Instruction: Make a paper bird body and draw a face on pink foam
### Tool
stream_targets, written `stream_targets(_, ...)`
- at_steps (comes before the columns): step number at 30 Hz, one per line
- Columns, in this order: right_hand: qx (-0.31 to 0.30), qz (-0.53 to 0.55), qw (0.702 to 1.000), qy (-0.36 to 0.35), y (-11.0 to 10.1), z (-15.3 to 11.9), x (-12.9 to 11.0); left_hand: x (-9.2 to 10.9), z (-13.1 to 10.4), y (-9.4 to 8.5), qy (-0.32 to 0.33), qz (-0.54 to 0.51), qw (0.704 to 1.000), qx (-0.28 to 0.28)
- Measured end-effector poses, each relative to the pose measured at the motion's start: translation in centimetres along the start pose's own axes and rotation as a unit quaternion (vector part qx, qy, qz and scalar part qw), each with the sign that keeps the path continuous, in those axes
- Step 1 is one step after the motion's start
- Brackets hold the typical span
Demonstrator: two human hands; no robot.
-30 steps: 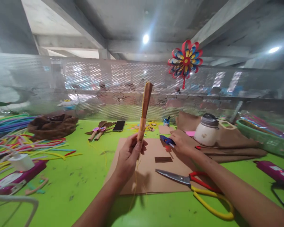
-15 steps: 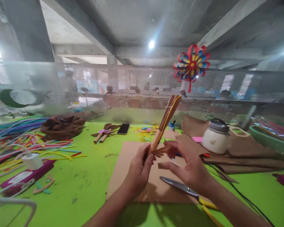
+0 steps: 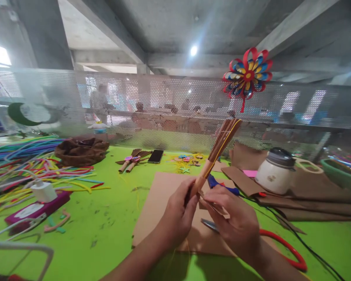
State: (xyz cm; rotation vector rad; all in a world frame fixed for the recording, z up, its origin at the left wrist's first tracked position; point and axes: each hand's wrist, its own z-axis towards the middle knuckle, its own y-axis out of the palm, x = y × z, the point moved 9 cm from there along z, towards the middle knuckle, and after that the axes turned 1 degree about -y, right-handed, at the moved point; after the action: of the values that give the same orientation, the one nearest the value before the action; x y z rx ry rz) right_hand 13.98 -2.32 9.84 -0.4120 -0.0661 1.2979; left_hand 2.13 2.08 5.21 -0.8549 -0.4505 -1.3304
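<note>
Left hand point(image 3: 179, 210) around brown bundle point(image 3: 214, 155)

No longer grips the blue glue gun point(image 3: 213, 182) with the right hand point(image 3: 236, 216), as a second ago; leaves it lying just beyond the fingers. Has brought that hand in close beside the left hand point(image 3: 181, 212), pinching between thumb and fingers the folded paper point(image 3: 215, 207) seen fanned out half a second ago. Tilts the pleated brown bundle point(image 3: 218, 150) to the right after holding it nearly upright. Covers most of the scissors point(image 3: 210, 225), earlier in full sight.
</note>
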Motion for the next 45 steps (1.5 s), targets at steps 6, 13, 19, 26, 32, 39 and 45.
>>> stream_targets(6,0.005,-0.017,1.000,0.004,-0.3,-0.1,0.0,0.2,0.0,-0.1,-0.003,-0.012,1.000,-0.004)
stream_targets(13,0.003,-0.011,1.000,0.016,-0.6,0.5,-0.2,0.2,-0.1,0.1,0.002,-0.004,1.000,-0.011)
stream_targets(19,-0.004,-0.020,1.000,-0.012,-0.6,0.7,-0.6,0.4,-0.1,0.2,0.009,-0.003,1.000,-0.015)
stream_targets(26,0.003,-0.042,0.999,-0.012,-1.0,0.8,-0.5,0.6,-0.2,0.3,0.002,-0.003,1.000,-0.020)
stream_targets(32,0.000,-0.035,0.999,0.023,-1.2,0.2,0.7,1.1,-0.1,0.5,0.005,0.012,0.999,-0.032)
stream_targets(39,-0.005,-0.034,0.999,0.029,-1.1,0.0,1.1,1.1,-0.2,0.8,-0.001,0.020,0.999,-0.048)
stream_targets(45,-0.010,-0.052,0.998,0.028,-1.0,-0.2,1.2,0.9,-0.2,0.8,-0.011,0.005,0.999,-0.045)
